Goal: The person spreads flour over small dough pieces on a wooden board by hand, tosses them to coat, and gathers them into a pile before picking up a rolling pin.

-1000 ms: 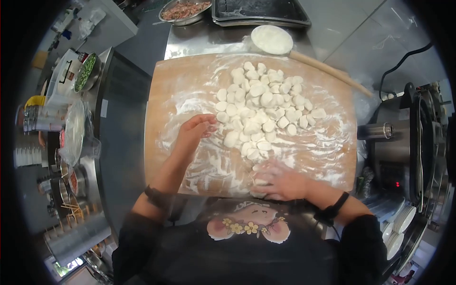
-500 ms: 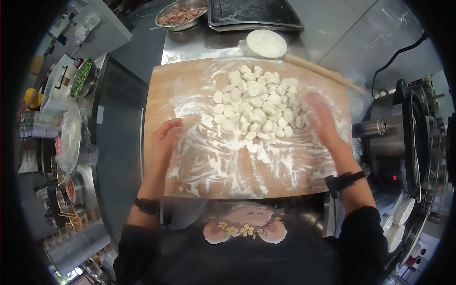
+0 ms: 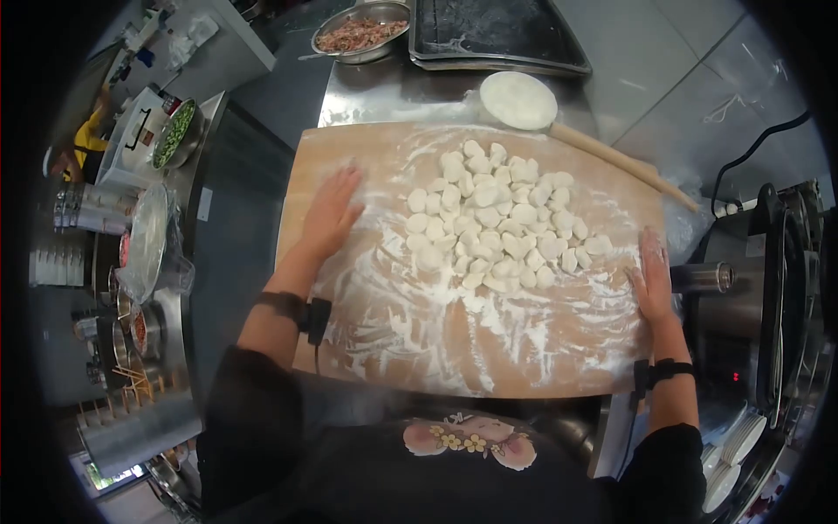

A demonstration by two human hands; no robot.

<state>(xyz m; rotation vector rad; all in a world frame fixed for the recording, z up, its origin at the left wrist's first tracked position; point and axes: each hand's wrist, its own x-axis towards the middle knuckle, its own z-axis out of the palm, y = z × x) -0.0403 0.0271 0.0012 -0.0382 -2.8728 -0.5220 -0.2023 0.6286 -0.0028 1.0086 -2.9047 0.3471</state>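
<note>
A heap of small, pale dough pieces (image 3: 502, 218) lies on the flour-dusted wooden board (image 3: 559, 371). Fingers stretched out, my left hand (image 3: 333, 210) is over the board's left part, left of the heap, and holds nothing. On the opposite side, my right hand (image 3: 652, 275) lies along the board's right edge with its fingers extended and nothing in them. Loose flour streaks the wood between the heap and my body. Behind the dough stands a round bowl of flour (image 3: 518, 99). A wooden rolling pin (image 3: 620, 164) rests along the far right edge.
Dark baking trays (image 3: 497, 33) and a metal bowl of minced filling (image 3: 360, 37) stand at the back. To the right are a black-and-steel appliance (image 3: 729, 306) and stacked plates (image 3: 733, 454). Chopped greens fill a bowl (image 3: 177, 133) on the left counter, and another person's arm (image 3: 92, 131) shows beyond.
My right hand has moved from beside the heap to the board's right edge. My left hand has shifted forward and its fingers have straightened. The camera view has shifted slightly.
</note>
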